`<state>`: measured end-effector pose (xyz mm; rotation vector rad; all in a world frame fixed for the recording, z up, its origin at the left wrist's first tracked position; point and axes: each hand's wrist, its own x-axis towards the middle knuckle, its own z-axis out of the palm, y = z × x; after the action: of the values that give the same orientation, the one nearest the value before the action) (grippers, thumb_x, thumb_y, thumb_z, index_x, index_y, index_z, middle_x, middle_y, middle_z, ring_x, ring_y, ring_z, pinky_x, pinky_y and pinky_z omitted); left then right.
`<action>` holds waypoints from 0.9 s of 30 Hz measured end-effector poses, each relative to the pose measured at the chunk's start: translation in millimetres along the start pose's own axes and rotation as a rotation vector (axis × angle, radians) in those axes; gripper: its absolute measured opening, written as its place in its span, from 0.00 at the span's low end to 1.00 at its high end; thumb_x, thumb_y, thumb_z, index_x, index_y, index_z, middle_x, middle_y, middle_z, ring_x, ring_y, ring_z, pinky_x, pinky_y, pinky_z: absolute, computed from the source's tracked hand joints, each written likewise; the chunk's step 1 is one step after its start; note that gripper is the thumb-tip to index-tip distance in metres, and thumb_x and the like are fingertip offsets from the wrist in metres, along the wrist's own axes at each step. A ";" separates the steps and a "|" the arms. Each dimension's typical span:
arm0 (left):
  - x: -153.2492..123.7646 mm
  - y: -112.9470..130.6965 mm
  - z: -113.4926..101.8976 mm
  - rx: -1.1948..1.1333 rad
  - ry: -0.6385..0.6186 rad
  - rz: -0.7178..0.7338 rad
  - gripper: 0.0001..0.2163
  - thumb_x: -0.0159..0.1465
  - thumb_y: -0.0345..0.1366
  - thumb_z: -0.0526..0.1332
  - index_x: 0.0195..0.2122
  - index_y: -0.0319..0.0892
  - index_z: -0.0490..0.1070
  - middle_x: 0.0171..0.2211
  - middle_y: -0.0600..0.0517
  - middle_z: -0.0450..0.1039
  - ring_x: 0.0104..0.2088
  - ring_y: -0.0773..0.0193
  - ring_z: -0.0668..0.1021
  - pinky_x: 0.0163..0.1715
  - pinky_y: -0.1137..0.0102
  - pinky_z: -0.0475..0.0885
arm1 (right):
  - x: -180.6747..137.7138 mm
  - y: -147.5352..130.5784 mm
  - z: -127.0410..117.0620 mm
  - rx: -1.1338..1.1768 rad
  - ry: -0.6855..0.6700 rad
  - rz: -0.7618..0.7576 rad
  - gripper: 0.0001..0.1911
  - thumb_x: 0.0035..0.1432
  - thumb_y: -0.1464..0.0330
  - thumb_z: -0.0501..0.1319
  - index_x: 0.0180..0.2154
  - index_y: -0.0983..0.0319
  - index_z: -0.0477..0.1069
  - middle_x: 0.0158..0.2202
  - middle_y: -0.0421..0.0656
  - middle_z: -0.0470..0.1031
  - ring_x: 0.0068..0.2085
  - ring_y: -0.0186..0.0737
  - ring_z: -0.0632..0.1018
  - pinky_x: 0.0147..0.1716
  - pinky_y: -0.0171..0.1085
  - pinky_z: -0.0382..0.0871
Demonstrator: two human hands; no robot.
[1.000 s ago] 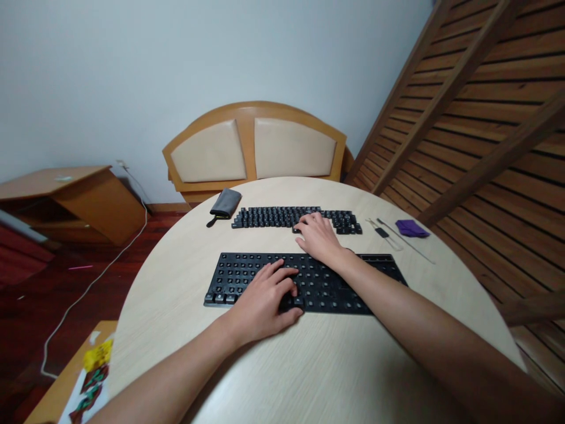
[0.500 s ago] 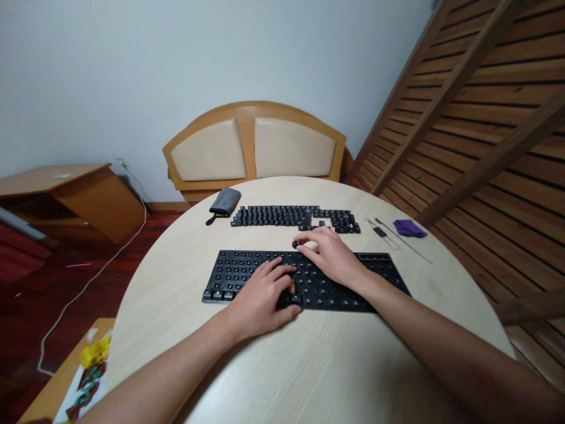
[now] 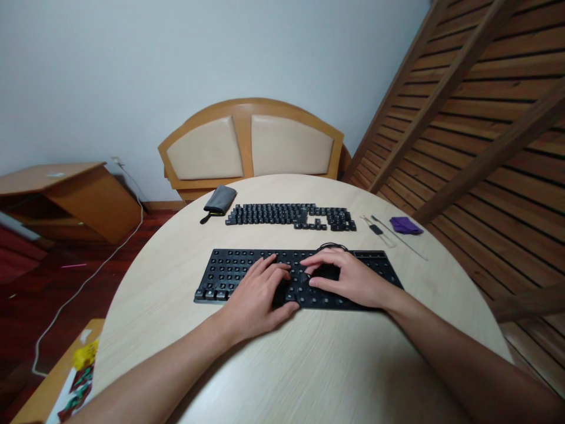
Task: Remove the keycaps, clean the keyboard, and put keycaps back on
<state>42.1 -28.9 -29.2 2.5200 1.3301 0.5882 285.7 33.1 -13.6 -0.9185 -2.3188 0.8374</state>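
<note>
A black keyboard base [image 3: 220, 274] with most of its caps off lies on the round pale wooden table [image 3: 309, 365]. My left hand [image 3: 258, 294] rests flat on its middle, fingers spread over the lower rows. My right hand [image 3: 348, 280] is beside it over the keyboard's right half, fingers curled in a pinch on a small black keycap that is mostly hidden under them. Beyond the keyboard, the loose black keycaps [image 3: 265, 214] are laid out in rows, with a gap near their right end.
A grey pouch [image 3: 218, 200] lies left of the keycap rows. Thin metal tools [image 3: 379, 229] and a purple cloth [image 3: 405, 225] lie to the right. A padded wooden chair [image 3: 249, 144] stands behind the table, slatted wooden panels [image 3: 477, 118] lean at right, and a low cabinet [image 3: 66, 194] sits at left.
My right hand picked a keycap from the rows and drew back toward me onto the keyboard base. My left hand stayed on the keyboard.
</note>
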 end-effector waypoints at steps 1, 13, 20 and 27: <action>0.2 0.8 0.2 -0.008 0.025 0.007 0.16 0.64 0.42 0.66 0.50 0.42 0.68 0.58 0.43 0.73 0.66 0.42 0.66 0.65 0.43 0.61 | 0.0 -0.6 1.8 0.017 -0.001 0.004 0.17 0.59 0.62 0.68 0.50 0.58 0.77 0.40 0.43 0.84 0.45 0.45 0.81 0.53 0.46 0.66; 0.6 7.9 1.7 -0.159 0.155 0.069 0.07 0.68 0.33 0.60 0.46 0.43 0.73 0.44 0.46 0.80 0.49 0.53 0.79 0.50 0.54 0.74 | -3.1 -8.2 13.0 0.226 -0.110 0.063 0.19 0.60 0.66 0.66 0.53 0.59 0.74 0.40 0.42 0.85 0.44 0.43 0.83 0.52 0.45 0.72; -0.3 3.6 3.7 -0.191 0.151 -0.015 0.07 0.64 0.31 0.61 0.43 0.44 0.71 0.42 0.48 0.78 0.44 0.54 0.78 0.46 0.56 0.74 | -7.0 -2.4 8.6 0.250 -0.205 0.067 0.34 0.53 0.80 0.55 0.61 0.58 0.67 0.54 0.45 0.81 0.56 0.45 0.79 0.59 0.49 0.69; 0.8 3.2 5.8 -0.178 0.149 -0.015 0.05 0.65 0.32 0.60 0.42 0.43 0.72 0.41 0.47 0.76 0.43 0.55 0.77 0.43 0.57 0.74 | -6.1 -10.5 9.7 0.251 -0.209 0.051 0.33 0.53 0.80 0.57 0.61 0.58 0.68 0.54 0.46 0.80 0.57 0.46 0.79 0.60 0.51 0.68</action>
<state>47.4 -30.1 -33.0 2.3606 1.2813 0.8650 279.1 19.1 -14.3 -0.8164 -2.2990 1.2669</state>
